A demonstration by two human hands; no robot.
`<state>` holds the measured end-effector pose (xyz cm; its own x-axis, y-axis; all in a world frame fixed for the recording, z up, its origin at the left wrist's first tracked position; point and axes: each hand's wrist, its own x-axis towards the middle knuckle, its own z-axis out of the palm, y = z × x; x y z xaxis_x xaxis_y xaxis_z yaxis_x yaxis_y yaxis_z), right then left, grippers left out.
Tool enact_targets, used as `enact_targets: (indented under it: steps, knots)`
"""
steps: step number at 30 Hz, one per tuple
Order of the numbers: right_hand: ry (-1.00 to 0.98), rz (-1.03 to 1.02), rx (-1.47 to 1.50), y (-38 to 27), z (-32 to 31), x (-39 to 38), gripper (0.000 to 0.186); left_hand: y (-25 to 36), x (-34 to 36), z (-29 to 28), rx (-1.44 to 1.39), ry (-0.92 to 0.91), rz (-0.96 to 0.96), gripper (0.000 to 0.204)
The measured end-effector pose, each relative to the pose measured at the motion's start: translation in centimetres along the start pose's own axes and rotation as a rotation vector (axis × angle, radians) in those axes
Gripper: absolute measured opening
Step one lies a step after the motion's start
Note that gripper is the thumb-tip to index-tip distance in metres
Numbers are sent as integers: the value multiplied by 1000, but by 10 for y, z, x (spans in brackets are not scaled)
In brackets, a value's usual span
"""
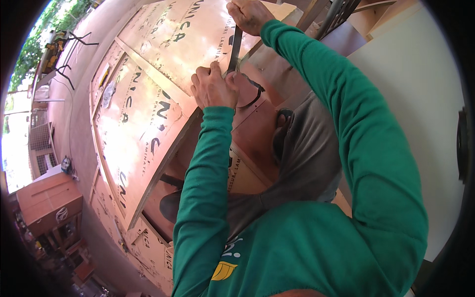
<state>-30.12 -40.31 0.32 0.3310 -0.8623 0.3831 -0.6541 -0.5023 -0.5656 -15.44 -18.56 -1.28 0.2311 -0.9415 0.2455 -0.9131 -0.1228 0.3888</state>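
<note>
A dark, narrow flat strip (236,49) runs between my hands along the right edge of a printed laminate panel (148,116). My right hand (251,19) is closed on the strip's far end, at the top of the view. At the near end, my left hand (213,88) rests by the panel's corner with fingers bent and the thumb against the strip. Its grip there is partly hidden. The strip's exact kind cannot be made out.
Thin wooden battens (143,62) lie across the panels, with a small clear plastic bag (108,94) on top. My bent leg (311,143) is beside the panel edge. A large pale board (410,99) stands at the right. Cardboard boxes (49,198) sit at the lower left.
</note>
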Motion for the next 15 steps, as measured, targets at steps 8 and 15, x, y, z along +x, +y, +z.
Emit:
enact_targets:
  steps: [8, 15]
  knots:
    - [-56, -103, -68, 43, -16, -24, 51, -7, 1, 1, 64, -13, -15, 46]
    - [-63, 58, -121, 23, -32, -25, 47, 7, 5, 4, 63, -40, -33, 49]
